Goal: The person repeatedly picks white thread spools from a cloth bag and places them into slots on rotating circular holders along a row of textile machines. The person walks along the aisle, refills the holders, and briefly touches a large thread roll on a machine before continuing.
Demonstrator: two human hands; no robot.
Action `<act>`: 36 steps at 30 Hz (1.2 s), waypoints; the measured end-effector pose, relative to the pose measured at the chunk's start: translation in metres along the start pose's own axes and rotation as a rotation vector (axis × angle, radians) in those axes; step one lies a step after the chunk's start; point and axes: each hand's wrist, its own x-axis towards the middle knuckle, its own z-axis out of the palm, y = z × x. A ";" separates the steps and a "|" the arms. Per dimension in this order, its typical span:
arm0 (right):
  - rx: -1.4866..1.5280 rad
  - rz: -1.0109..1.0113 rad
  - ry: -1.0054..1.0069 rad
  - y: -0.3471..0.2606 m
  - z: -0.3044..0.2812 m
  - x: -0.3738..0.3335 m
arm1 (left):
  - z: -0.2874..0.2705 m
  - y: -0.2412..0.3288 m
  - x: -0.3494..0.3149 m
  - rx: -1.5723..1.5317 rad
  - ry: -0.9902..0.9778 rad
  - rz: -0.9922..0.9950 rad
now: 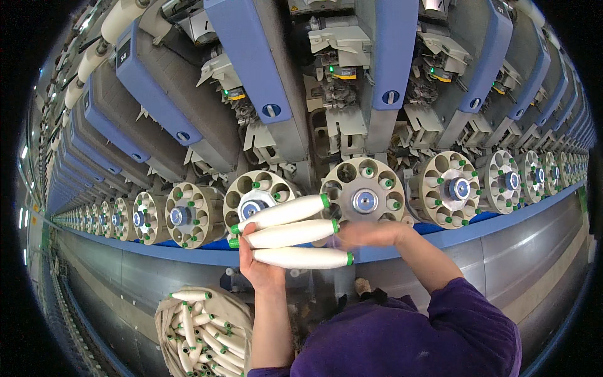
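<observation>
My left hand (259, 270) grips three white yarn bobbins with green tube ends, fanned out to the right: an upper bobbin (282, 212), a middle bobbin (292, 233) and a lower bobbin (304, 258). My right hand (372, 234) is smeared by motion just right of their tips, below a round magazine (347, 204) with a blue-and-silver hub. Its fingers cannot be made out, nor whether they hold anything. Several pockets of that magazine contain green-tipped bobbins. Another round magazine (233, 202) stands behind the held bobbins, which partly cover it.
At lower left, a cloth sack (247, 308) holds many loose green-tipped bobbins. A long row of winding units with blue panels (248, 56) and round magazines curves off to both sides. A blue rail (433, 246) runs beneath the magazines, above grey metal panels.
</observation>
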 end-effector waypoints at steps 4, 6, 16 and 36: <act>0.011 0.099 -0.044 0.011 -0.031 -0.021 | -0.002 -0.009 0.008 0.093 -0.017 0.023; 0.106 -0.016 0.279 0.011 -0.042 -0.033 | -0.003 -0.031 0.017 0.317 0.062 0.034; -0.114 -0.216 -0.343 -0.059 -0.017 -0.060 | 0.008 -0.153 0.044 1.065 0.005 0.468; -0.128 -0.044 0.280 0.014 -0.038 0.015 | 0.046 -0.081 -0.005 0.543 -0.249 -0.099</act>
